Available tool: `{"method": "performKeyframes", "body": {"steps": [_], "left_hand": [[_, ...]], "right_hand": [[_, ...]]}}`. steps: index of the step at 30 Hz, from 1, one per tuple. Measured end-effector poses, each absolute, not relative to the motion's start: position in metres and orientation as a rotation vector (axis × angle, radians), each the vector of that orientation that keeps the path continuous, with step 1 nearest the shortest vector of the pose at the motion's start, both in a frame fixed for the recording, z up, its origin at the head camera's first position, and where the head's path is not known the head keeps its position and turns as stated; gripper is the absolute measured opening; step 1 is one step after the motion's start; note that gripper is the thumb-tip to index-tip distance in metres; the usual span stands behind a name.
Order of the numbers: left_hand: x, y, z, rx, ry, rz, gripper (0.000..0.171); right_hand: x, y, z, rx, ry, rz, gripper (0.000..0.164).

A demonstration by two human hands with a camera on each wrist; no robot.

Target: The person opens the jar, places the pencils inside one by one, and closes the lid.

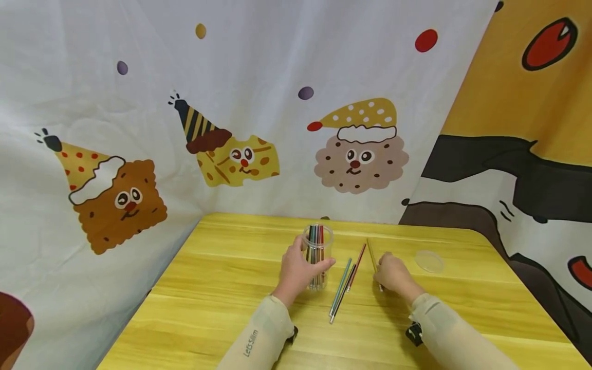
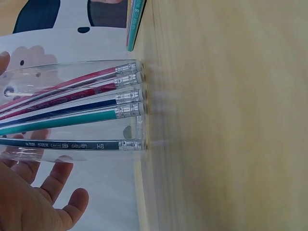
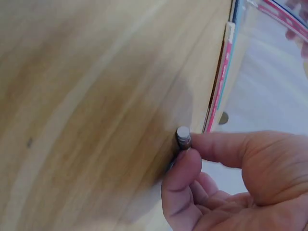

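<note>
In the head view, my left hand [image 1: 296,270] curves its fingers and thumb around a clear plastic jar [image 1: 329,250]. Several pencils [image 1: 316,257] stand inside; the left wrist view shows their eraser ends at the jar's base, in red, blue, teal and dark green. To the right, my right hand [image 1: 395,275] pinches a yellow pencil [image 1: 372,254] lying at the table surface. The right wrist view shows thumb and finger at its eraser end [image 3: 183,133]. Between the hands lie a teal pencil [image 1: 340,287], a dark pencil [image 1: 343,296] and a red pencil [image 1: 358,265].
A clear round lid [image 1: 429,261] lies flat on the wooden table [image 1: 208,288], right of my right hand. Behind the table hangs a white cloth [image 1: 268,67] with cartoon prints. A dark wrist strap [image 1: 414,333] shows at the right sleeve.
</note>
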State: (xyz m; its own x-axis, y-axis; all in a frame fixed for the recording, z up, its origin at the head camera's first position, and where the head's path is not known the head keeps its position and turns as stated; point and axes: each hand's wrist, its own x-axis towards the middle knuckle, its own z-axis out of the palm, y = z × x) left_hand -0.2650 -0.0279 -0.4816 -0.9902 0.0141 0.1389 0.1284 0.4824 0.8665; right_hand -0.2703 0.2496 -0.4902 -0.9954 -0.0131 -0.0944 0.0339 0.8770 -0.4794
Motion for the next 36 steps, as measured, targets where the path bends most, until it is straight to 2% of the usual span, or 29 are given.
{"method": "performKeyframes", "body": {"steps": [1,6,10,12,15,16,20,23,25,29,36], "left_hand": [[-0.265,-0.028,-0.481,-0.122,-2.608,-1.536,0.097],[-0.266,-0.028,-0.483,-0.11,-2.617,-1.53,0.092],[-0.266,-0.027,-0.482,-0.105,-2.617,-1.519,0.092],[-0.265,-0.027,-0.48,-0.105,-2.613,-1.517,0.091],[-0.264,-0.028,-0.479,-0.113,-2.612,-1.52,0.088],[-0.264,-0.028,-0.478,-0.117,-2.612,-1.524,0.088],[-0.264,-0.03,-0.477,-0.123,-2.596,-1.542,0.085],[-0.265,-0.031,-0.477,-0.123,-2.578,-1.546,0.086],[-0.266,-0.032,-0.477,-0.125,-2.579,-1.539,0.09],[-0.266,-0.032,-0.48,-0.132,-2.592,-1.52,0.099],[-0.266,-0.03,-0.483,-0.176,-2.589,-1.504,0.089]], "right_hand": [[-0.271,0.252,-0.491,0.017,2.94,-0.783,0.012],[-0.272,0.259,-0.501,-0.047,2.895,-0.876,0.038],[-0.267,0.254,-0.484,-0.025,2.848,-0.917,0.046],[-0.267,0.254,-0.472,-0.009,2.804,-0.994,0.039],[-0.267,0.256,-0.45,-0.03,2.735,-1.188,0.016],[-0.267,0.256,-0.441,-0.052,2.718,-1.261,0.021],[-0.265,0.246,-0.398,-0.25,2.737,-1.57,0.085],[-0.261,0.23,-0.364,-0.406,2.819,-1.713,0.113],[-0.258,0.216,-0.346,-0.479,2.867,-1.757,0.121],[-0.261,0.189,-0.331,-0.586,2.879,-1.832,0.127],[-0.269,0.151,-0.35,-0.669,2.832,-1.837,0.128]]}}
